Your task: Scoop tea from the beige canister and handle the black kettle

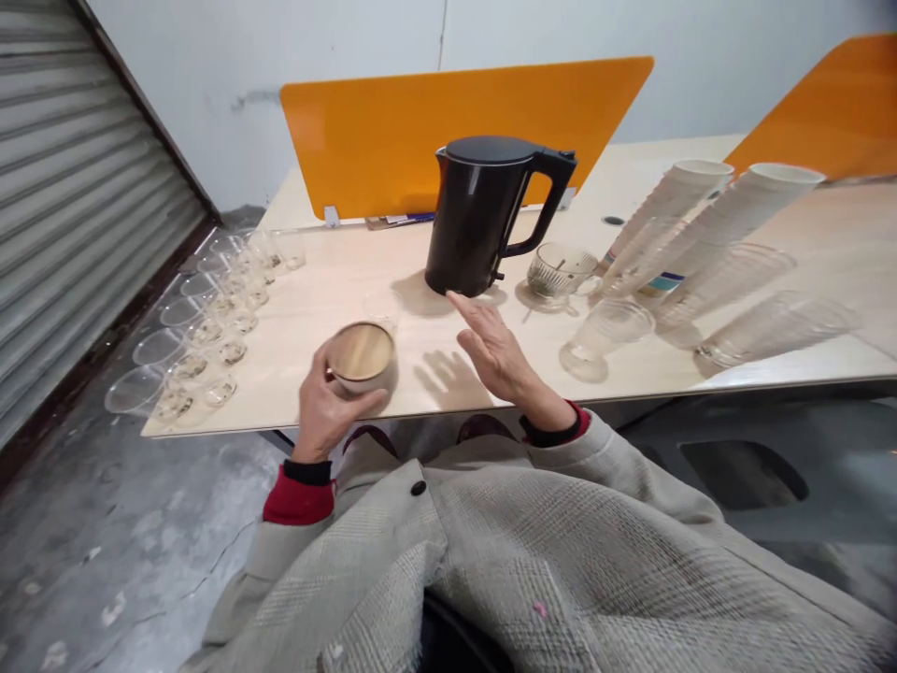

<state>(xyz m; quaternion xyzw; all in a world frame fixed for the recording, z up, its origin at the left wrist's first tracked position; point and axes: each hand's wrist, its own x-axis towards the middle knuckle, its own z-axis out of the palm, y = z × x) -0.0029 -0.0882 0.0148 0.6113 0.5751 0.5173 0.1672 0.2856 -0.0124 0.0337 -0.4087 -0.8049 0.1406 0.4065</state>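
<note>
A round jar with a wooden lid (362,351) is at the table's front, left of centre. My left hand (323,404) is wrapped round its side, with the thumb along the front. My right hand (496,351) is held over the table with its fingers stretched out and nothing in it, casting a shadow to its left. Just beyond its fingertips stands a black electric kettle (471,220), handle to the right. A clear plastic cup (383,307), partly hidden, is right behind the jar.
Several clear cups (188,360) with dark bits in their bottoms line the table's left edge. Right of the kettle are a glass mug (561,271), an upright clear cup (606,338) and tall stacks of paper cups (753,210) and plastic cups (777,329). An orange divider (364,140) stands behind.
</note>
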